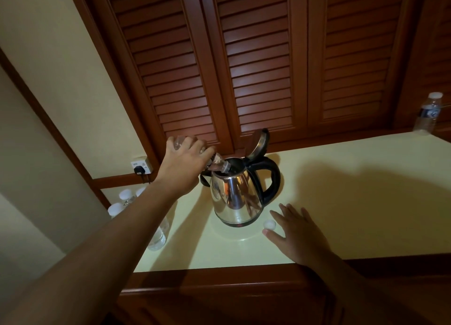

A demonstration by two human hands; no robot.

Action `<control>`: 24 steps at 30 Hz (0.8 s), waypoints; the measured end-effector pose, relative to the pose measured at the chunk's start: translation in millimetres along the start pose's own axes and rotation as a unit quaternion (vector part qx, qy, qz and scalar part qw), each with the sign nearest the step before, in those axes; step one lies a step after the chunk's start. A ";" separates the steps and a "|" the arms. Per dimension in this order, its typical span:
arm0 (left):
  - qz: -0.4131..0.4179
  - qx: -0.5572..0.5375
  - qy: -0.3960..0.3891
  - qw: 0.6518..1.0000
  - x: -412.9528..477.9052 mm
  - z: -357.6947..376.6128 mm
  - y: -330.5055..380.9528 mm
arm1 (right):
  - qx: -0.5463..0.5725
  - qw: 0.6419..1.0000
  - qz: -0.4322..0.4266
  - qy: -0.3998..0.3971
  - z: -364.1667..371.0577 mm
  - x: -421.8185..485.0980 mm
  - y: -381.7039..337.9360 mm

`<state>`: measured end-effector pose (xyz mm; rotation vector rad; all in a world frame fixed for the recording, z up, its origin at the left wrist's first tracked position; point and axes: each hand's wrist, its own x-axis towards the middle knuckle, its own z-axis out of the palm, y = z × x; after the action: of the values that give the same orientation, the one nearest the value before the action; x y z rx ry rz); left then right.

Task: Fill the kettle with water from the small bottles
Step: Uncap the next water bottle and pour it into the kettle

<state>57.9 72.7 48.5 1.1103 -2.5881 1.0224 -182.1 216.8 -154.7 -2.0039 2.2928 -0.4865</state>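
Fingers (290,212) of right hand (296,232) spread flat on smooth pale countertop (353,202), gripping nothing, just beside round white cap (269,224). Further back, left hand (184,164) clenched around clear crinkled plastic bottle (217,164), tipped steeply, long axis slanting down to right, neck inside mouth of kettle (238,197). Polished steel body, black curved handle, hinged lid (260,142) raised. Capped bottles (127,197) at left edge. Lone capped bottle (428,113) far right, upright. Louvred wooden doors (256,63) behind.
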 end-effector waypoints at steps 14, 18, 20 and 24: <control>0.041 0.032 0.008 0.999 1.0 0.8 6.6 | 0.053 0.998 -0.008 0.020 2.2 -1.4 2.2; 0.053 0.042 0.004 0.998 3.1 -1.0 8.2 | 0.062 0.998 -0.003 0.026 3.1 -2.0 2.8; 0.057 0.048 0.005 0.997 3.0 -0.8 8.3 | 0.068 0.997 -0.004 0.027 2.2 -2.2 2.7; 0.055 0.050 0.005 0.997 1.6 -1.8 9.6 | 0.079 0.997 -0.003 0.024 -0.2 -2.6 1.9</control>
<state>49.9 77.6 45.4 0.9913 -2.6420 1.1890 -183.6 219.6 -155.5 -1.9470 2.1975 -0.7004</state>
